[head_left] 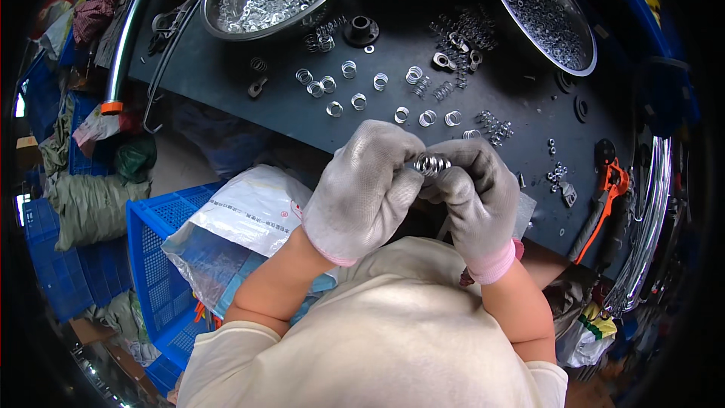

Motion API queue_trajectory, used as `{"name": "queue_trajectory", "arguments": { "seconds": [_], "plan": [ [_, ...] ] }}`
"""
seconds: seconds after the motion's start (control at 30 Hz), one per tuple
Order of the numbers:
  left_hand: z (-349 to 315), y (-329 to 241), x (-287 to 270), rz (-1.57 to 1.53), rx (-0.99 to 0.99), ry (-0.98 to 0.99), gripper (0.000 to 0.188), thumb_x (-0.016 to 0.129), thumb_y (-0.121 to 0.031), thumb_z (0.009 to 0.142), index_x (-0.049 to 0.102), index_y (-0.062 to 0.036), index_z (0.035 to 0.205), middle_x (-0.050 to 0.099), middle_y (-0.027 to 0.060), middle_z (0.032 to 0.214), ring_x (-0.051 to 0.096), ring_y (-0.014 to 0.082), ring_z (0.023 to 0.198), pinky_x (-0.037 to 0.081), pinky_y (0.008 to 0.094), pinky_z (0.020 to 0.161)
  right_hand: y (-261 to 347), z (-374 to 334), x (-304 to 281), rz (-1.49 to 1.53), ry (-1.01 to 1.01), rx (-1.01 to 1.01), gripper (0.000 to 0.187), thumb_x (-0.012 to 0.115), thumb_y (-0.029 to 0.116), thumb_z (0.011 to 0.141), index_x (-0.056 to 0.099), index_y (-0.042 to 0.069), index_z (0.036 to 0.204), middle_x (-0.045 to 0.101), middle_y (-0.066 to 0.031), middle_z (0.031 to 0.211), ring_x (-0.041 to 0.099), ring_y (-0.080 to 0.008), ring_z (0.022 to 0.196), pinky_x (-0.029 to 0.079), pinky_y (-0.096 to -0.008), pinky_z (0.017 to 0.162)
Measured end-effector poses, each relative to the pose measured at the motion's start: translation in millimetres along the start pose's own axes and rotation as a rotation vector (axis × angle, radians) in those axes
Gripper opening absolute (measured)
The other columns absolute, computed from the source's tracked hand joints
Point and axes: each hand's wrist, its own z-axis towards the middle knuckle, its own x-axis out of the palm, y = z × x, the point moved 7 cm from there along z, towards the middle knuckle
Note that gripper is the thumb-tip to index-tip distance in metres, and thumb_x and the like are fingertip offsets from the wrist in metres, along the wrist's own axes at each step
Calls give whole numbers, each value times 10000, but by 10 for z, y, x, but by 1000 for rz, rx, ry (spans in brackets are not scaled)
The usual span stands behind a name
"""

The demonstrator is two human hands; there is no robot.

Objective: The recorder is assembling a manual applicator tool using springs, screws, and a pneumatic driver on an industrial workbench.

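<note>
- Small, shiny coil spring [433, 164] held up near the centre of the frame, over the near edge of the dark table [219, 68]; whether one coil or several are gathered there cannot be told.
- Weight judged very light; wire probably stiff, the coil as a whole expected to give when pressed or pulled lengthwise.
- Breakage thought unlikely; slipping or springing away judged likelier, the metal being smooth and rounded.
- Hold best taken at opposite ends, by fingertips, without hard squeezing.
- Left end pinched by the grey-gloved left hand [366, 189], thumb and forefinger nearly closed.
- Right end pinched likewise by the right hand [479, 196], remaining fingers curled.
- Similar loose springs [359, 101] scattered at upper centre.
</note>
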Motion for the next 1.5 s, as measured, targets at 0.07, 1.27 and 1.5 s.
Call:
{"name": "queue_trajectory", "arguments": {
  "seconds": [0.07, 1.27, 1.5],
  "plan": [
    [-35, 62, -53, -136, -201, -111, 197, 640, 34, 810, 572, -10, 989, 587, 137, 955, 603, 256, 714, 508, 338, 639, 13, 1, -10, -12, 9, 6, 259, 646, 227, 901, 641, -27, 950, 691, -55, 800, 621, -65, 717, 505, -220, 658],
    [-88, 50, 25, -258, -406, -36, 101, 629, -18, 815, 586, -9, 906, 596, 58, 788, 528, 60, 630, 461, 218, 561, 127, -130, -30, 219, -41, -35, 194, 647, 48, 874, 602, -43, 1039, 664, -88, 960, 638, -115, 847, 530, -240, 716],
    [-99, 76, 26, -147, -547, -27, 109, 601, 3, 810, 562, -16, 911, 577, 63, 734, 516, 68, 577, 454, 239, 525, 189, -111, -55, -305, -40, -284, 227, 704, 6, 785, 622, -13, 996, 682, -98, 878, 670, -141, 751, 537, -240, 679]
  ]
}}
